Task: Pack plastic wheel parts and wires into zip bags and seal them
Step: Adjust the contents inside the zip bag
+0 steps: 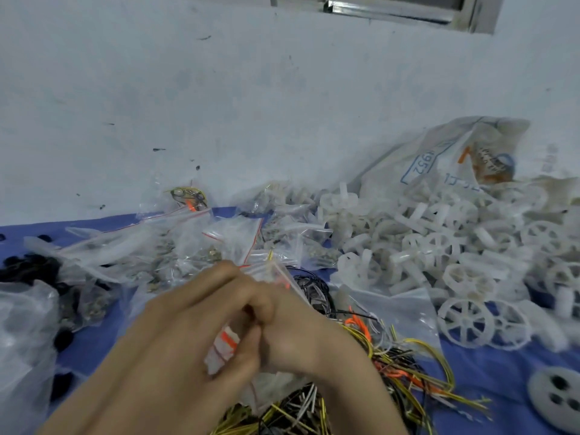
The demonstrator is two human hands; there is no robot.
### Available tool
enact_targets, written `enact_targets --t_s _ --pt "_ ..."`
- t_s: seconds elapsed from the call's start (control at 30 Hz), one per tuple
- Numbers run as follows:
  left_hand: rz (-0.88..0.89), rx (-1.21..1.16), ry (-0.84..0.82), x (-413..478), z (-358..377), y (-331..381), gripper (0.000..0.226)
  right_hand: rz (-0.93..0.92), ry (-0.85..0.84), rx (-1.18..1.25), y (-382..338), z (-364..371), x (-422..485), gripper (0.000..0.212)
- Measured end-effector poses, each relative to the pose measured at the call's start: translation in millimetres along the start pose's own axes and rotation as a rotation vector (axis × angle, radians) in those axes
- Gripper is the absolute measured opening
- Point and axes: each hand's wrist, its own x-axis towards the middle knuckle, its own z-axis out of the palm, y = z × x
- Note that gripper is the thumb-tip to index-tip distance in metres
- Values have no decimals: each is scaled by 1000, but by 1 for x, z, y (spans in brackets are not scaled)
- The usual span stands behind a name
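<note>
A worktop (470, 365) covered with a blue cloth is set against a pale wall (219, 89) that is marked with dark flecks and scuffs. The lower part of one metal window frame (392, 7) is seen at the top of the wall.

Two hands are seen low in the middle, close together and touching. One small zip bag (270, 268) with a red strip is held between them, above the wires and in front of the pile of bags. The grip of the left hand (175, 334) is closed on the bag, with fingers curled over its top. The grip of the right hand (301, 337) is likewise narrowed on it, though the fingertips are blurred. Something orange and white is glimpsed inside the bag between the palms.

One loose heap of wires (401, 365) in yellow, black, orange and white is spread under and to the right of the hands; the strands cannot be counted. One large heap of white wheels (439, 246) is piled at the right, spilling from one big printed sack (455, 152) leaned on the wall. Two wheels are laid flat side by side at the front of the heap. One grey disc (558, 397) with three dark holes is placed at the lower right. A pile of small clear bags (194, 246) is gathered behind the hands, and one filled bag (185, 199) is propped against the wall. Black parts (28, 268) are scattered at the left.
</note>
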Motion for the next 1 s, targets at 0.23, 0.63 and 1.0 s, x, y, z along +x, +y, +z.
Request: enact_targets --t_s 0.23,0.63,1.0 --pt "-195 112 -272 -5 -16 -23 40 -26 290 327 19 -49 -36 18" --pt "-338 153 -372 -15 -8 -44 13 519 4 -198 89 -25 9 26" --pt "-327 81 -338 -10 9 -38 43 486 -39 60 83 -20 8 49"
